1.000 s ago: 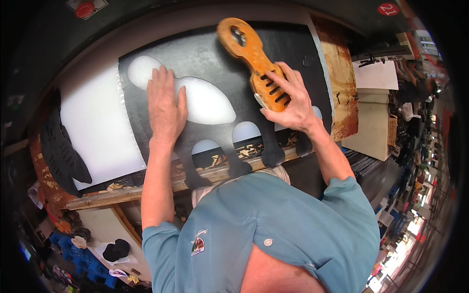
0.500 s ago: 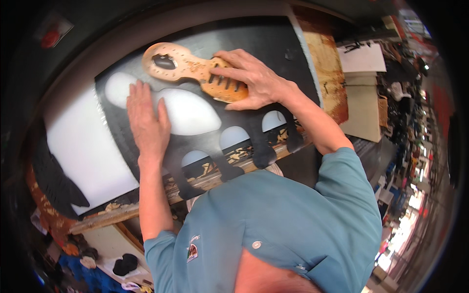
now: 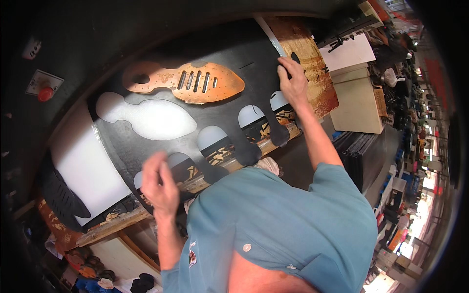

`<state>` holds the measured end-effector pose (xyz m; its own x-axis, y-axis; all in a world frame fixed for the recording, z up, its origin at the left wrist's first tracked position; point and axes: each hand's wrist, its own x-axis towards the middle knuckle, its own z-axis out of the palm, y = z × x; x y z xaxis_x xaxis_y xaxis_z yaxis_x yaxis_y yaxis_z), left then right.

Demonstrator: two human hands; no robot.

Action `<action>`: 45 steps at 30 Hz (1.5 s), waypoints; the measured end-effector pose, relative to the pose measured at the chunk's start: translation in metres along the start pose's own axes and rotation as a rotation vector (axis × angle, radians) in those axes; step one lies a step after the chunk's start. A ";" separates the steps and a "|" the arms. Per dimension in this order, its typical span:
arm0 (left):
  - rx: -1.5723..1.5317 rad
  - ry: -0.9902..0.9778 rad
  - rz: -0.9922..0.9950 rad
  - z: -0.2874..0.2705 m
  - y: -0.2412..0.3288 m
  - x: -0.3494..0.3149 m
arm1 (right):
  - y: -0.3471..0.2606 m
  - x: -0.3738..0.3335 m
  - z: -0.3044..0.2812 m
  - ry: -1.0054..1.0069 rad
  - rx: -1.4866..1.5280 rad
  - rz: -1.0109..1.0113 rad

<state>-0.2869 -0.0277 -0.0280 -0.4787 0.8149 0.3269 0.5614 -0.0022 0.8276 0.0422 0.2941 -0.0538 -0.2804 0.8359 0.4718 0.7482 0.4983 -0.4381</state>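
Observation:
My right hand (image 3: 294, 84) is at the right edge of a large black sheet (image 3: 254, 80), its fingers closed over that edge. Blurred by motion, my left hand (image 3: 162, 188) is raised over the sheet's near left part; its fingers look bent, but their hold is unclear. On the sheet lies an orange-tan, sole-shaped cutting die (image 3: 220, 80) with several slots and one rounded hole. Neither hand touches it. Nearer me, a sole-shaped opening (image 3: 163, 119) in the sheet shows white beneath. Several rounded cut-outs (image 3: 212, 136) line the near edge, with black strips between them.
A white board (image 3: 88, 151) shows on the left, with a slotted black piece (image 3: 63, 200) beside it. Worn brown board (image 3: 315, 68) extends past the sheet's right edge. A red button (image 3: 45, 94) sits on the dark machine body, and stacked black sheets (image 3: 364, 154) stand at right.
My right hand has let go of the cutting die and moved to the sheet's right edge. My left hand has lifted off the white area and come nearer me. The view has also shifted.

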 end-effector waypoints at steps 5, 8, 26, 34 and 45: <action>0.256 -0.155 0.151 0.045 0.016 -0.048 | -0.052 -0.013 0.023 -0.019 0.202 -0.205; 0.262 -0.015 0.155 0.054 0.007 -0.051 | -0.059 -0.006 0.017 0.005 0.386 -0.085; 0.318 0.079 0.132 0.058 0.007 -0.047 | -0.076 -0.096 -0.033 0.094 0.401 -0.138; 0.367 0.079 0.115 0.057 0.006 -0.043 | -0.067 -0.101 -0.013 0.065 0.318 -0.292; 0.319 0.097 0.071 0.062 0.005 -0.050 | -0.060 -0.108 -0.012 0.061 0.345 -0.278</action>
<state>-0.2183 -0.0322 -0.0682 -0.4841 0.7601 0.4335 0.7713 0.1367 0.6216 0.0351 0.1712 -0.0691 -0.3993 0.6493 0.6473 0.4021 0.7585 -0.5128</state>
